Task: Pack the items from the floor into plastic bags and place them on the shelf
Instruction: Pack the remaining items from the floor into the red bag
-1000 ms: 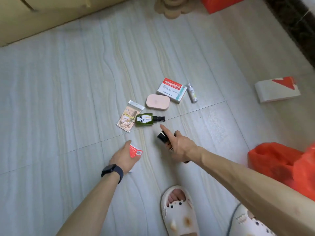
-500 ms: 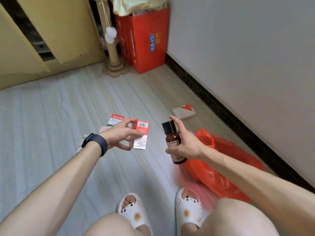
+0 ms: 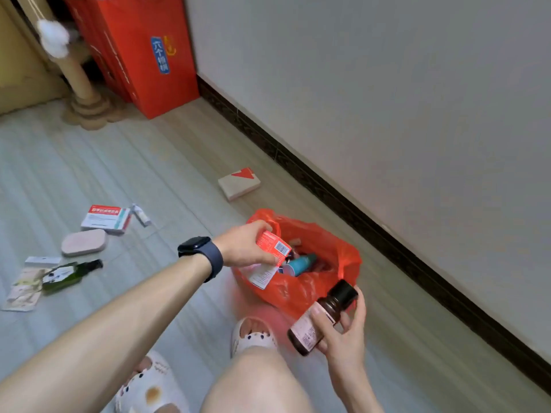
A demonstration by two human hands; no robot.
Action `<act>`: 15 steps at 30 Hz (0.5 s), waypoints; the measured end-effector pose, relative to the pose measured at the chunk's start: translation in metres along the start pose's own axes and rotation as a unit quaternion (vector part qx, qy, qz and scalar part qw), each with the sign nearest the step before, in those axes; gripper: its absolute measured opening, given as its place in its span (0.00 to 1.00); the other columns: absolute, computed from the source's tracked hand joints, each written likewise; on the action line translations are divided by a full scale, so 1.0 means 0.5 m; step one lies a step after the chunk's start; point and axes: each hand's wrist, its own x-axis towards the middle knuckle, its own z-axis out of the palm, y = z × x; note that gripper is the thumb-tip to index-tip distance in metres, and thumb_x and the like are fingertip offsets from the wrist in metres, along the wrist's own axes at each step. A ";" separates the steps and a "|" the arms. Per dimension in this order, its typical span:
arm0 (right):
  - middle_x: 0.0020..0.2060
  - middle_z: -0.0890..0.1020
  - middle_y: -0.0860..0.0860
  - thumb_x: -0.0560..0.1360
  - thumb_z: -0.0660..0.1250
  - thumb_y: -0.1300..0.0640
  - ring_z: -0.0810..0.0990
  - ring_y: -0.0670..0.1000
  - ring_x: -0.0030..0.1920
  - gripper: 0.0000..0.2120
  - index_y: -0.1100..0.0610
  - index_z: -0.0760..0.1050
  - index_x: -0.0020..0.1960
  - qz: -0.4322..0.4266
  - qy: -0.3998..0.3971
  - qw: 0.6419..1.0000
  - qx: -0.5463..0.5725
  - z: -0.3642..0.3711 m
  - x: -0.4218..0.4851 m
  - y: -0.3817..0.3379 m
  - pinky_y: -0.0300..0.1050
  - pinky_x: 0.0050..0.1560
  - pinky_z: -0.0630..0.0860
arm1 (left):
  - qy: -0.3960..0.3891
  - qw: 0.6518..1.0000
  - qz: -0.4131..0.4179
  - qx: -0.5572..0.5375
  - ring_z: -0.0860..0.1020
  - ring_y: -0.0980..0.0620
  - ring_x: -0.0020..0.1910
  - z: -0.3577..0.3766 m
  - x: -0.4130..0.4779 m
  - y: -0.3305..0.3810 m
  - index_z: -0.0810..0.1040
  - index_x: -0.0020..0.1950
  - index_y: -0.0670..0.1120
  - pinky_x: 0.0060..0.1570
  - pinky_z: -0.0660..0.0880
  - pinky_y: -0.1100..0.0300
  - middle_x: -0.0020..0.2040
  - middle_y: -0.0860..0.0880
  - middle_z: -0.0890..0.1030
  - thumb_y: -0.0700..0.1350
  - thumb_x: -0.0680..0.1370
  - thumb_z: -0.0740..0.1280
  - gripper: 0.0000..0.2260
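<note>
A red plastic bag [image 3: 334, 248] lies open on the floor with a teal bottle [image 3: 302, 262] and other items inside. My left hand [image 3: 246, 244] holds a small red and white box [image 3: 269, 262] at the bag's mouth. Just right of the bag, my right hand [image 3: 343, 329] grips a brown glass bottle [image 3: 323, 317] with a black cap. On the floor to the left lie a red and white medicine box [image 3: 104, 219], a small spray tube [image 3: 140, 214], a pink case [image 3: 84, 242], a green pump bottle [image 3: 68, 274] and a flat packet [image 3: 24, 289].
A white box with a red triangle [image 3: 239, 183] lies near the dark skirting board [image 3: 343, 201]. A red paper bag [image 3: 143, 55] and a cat scratching post [image 3: 79, 81] stand at the back. My feet in white slippers [image 3: 253, 335] are below the bag.
The view swung right and down onto the red bag. My left hand carried the small box over the bag's opening, and my right hand lowered the brown bottle beside the bag.
</note>
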 end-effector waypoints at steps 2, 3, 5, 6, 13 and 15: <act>0.61 0.79 0.50 0.71 0.76 0.62 0.84 0.47 0.52 0.42 0.30 0.59 0.70 -0.015 0.034 0.999 -0.034 -0.019 0.002 0.010 0.57 0.54 0.81 | -0.005 0.999 0.036 0.036 0.77 0.48 0.58 0.069 0.056 0.027 0.66 0.72 0.51 0.57 0.74 0.56 0.61 0.49 0.79 0.58 0.71 0.74 0.33; 0.61 0.78 0.50 0.71 0.76 0.62 0.84 0.48 0.52 0.43 0.30 0.59 0.71 -0.020 0.044 0.998 -0.051 -0.027 0.007 0.010 0.61 0.58 0.79 | 0.001 0.997 0.055 0.047 0.77 0.47 0.59 0.102 0.079 0.039 0.65 0.73 0.51 0.57 0.74 0.54 0.62 0.48 0.78 0.59 0.71 0.73 0.34; 0.60 0.79 0.52 0.71 0.77 0.63 0.85 0.51 0.52 0.44 0.31 0.58 0.73 -0.027 0.051 0.996 -0.062 -0.033 0.019 0.001 0.63 0.60 0.77 | 0.017 0.995 0.082 0.044 0.77 0.44 0.60 0.159 0.120 0.053 0.62 0.74 0.51 0.57 0.74 0.51 0.63 0.46 0.77 0.60 0.72 0.71 0.35; 0.60 0.79 0.53 0.71 0.77 0.63 0.85 0.51 0.53 0.45 0.32 0.57 0.73 -0.034 0.052 0.996 -0.066 -0.035 0.026 -0.005 0.60 0.60 0.78 | 0.026 0.995 0.088 0.039 0.77 0.43 0.59 0.182 0.137 0.057 0.61 0.75 0.51 0.57 0.75 0.50 0.63 0.45 0.77 0.60 0.73 0.70 0.35; 0.61 0.79 0.50 0.70 0.78 0.61 0.84 0.49 0.55 0.46 0.30 0.56 0.73 -0.066 0.036 0.992 -0.099 -0.019 0.073 -0.023 0.44 0.56 0.80 | 0.058 0.964 0.113 0.236 0.72 0.42 0.66 0.235 0.207 0.011 0.46 0.80 0.50 0.61 0.70 0.46 0.65 0.45 0.74 0.65 0.74 0.65 0.44; 0.60 0.79 0.48 0.70 0.78 0.61 0.84 0.48 0.54 0.46 0.30 0.56 0.73 -0.071 0.027 0.991 -0.114 -0.006 0.085 -0.021 0.42 0.54 0.80 | 0.057 0.918 0.109 0.377 0.61 0.42 0.74 0.220 0.201 -0.018 0.46 0.80 0.50 0.71 0.56 0.41 0.71 0.45 0.70 0.67 0.74 0.62 0.43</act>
